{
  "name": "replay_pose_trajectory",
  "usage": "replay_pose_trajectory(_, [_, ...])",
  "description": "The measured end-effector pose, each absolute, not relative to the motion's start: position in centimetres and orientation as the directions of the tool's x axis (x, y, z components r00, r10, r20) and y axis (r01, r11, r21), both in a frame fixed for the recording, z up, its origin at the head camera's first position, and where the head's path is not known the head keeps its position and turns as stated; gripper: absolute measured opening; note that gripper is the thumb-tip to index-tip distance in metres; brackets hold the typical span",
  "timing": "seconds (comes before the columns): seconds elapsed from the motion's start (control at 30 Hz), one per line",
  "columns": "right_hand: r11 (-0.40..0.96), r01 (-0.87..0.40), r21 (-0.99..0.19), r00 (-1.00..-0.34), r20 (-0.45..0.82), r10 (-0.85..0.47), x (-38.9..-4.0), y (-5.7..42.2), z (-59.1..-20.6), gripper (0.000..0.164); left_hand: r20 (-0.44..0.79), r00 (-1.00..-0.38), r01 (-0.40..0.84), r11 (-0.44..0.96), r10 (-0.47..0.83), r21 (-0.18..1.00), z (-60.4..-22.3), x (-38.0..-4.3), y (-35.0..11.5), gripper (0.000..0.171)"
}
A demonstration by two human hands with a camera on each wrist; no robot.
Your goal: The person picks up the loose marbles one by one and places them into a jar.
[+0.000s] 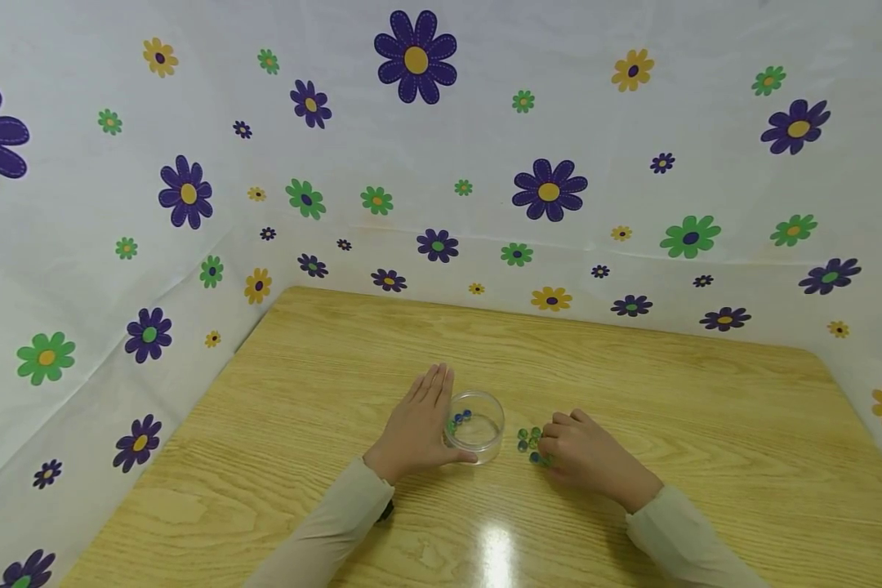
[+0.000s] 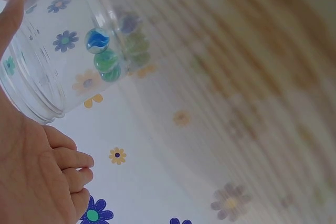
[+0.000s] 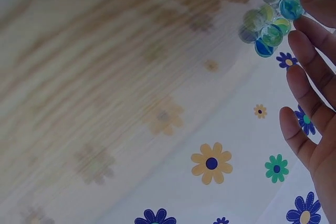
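A clear round jar (image 1: 491,449) stands upright on the table, with several blue and green glass marbles (image 1: 459,418) inside on its left part. My left hand (image 1: 417,433) holds the jar from the left, fingers along its far side and thumb across the front. Its threaded rim and the marble with a blue swirl (image 2: 97,41) show in the left wrist view. My right hand (image 1: 584,453) is at a cluster of loose marbles (image 1: 523,445) right of the jar. Thumb and index finger pinch a blue-green marble (image 3: 291,8) in the right wrist view.
The wooden table (image 1: 323,351) reaches back to a white flowered cloth (image 1: 470,147), which rises behind it and along both sides. A dark item (image 1: 386,511) shows under the left sleeve. Light glares on the table's front part.
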State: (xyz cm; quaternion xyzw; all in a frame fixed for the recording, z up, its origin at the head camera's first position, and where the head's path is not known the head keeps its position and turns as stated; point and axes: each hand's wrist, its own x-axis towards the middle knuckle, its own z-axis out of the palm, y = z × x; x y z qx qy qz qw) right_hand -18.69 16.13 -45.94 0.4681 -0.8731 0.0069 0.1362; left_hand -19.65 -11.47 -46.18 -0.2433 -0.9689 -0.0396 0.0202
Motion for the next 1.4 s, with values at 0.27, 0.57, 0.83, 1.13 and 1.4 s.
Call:
replay_pose_trajectory(0.27, [0.549,-0.828,0.113,-0.511,0.249,-0.823,-18.4,16.3,-46.2,0.018,0.061,-0.882,0.472,0.879,0.468,0.07,-46.1,-19.6,-11.5,0.121])
replay_pose_trajectory(0.57, [0.55,-0.828,0.105,-0.519,0.226,-0.824,-17.8,16.9,-46.1,0.017,0.059,-0.883,0.468,0.88,0.465,0.076,-46.3,-19.6,-11.5,0.121])
replay_pose_trajectory(0.83, [0.549,-0.828,0.112,-0.523,0.199,-0.829,-17.5,17.0,-46.3,0.018,0.06,-0.884,0.467,0.881,0.463,0.075,-46.2,-19.5,-11.5,0.121])
replay_pose_trajectory(1.13, [0.534,-0.84,0.091,-0.507,0.216,-0.834,-17.5,17.0,-46.4,0.015,0.085,-0.872,0.489,0.867,0.482,0.094,-46.3,-19.5,-11.6,0.12])
replay_pose_trajectory(1.4, [0.534,-0.841,0.083,-0.515,0.178,-0.839,-17.4,16.8,-46.3,0.015,0.051,-0.882,0.471,0.877,0.469,0.093,-45.8,-19.5,-11.4,0.122])
